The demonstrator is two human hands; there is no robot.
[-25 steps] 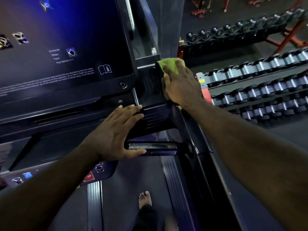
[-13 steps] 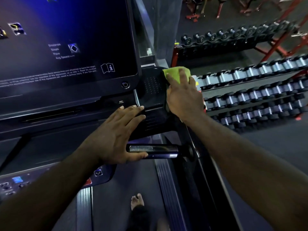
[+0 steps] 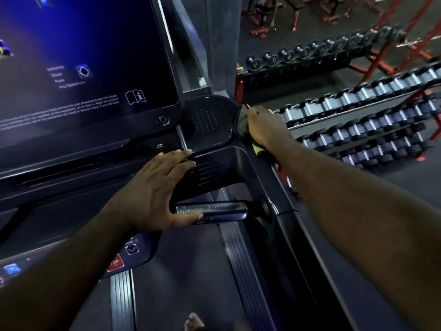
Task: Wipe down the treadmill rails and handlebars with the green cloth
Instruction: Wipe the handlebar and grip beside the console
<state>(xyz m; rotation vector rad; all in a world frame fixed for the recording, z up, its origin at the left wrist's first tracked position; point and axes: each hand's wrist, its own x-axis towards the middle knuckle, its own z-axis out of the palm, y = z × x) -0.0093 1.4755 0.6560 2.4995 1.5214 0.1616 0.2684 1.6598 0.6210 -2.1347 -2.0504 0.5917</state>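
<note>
My right hand (image 3: 265, 126) reaches over the outer right side of the treadmill's dark console housing (image 3: 210, 125) and grips the green cloth (image 3: 259, 149) against it. Most of the cloth is hidden under the hand; a green corner shows below the wrist and a shaded fold beside the fingers. My left hand (image 3: 152, 194) lies flat with straight fingers on the console's lower panel. Its thumb touches the short chrome handlebar (image 3: 214, 210) that sticks out from the right rail (image 3: 269, 194).
The big touchscreen (image 3: 78, 68) fills the upper left. A control panel with a red stop button (image 3: 115, 262) sits at lower left. The belt (image 3: 181, 271) and my bare foot (image 3: 194, 322) are below. Dumbbell racks (image 3: 358, 115) stand close on the right.
My right hand has slid with the cloth from the top of the console corner over its outer right edge, so much less green shows. My left hand has stayed in place.
</note>
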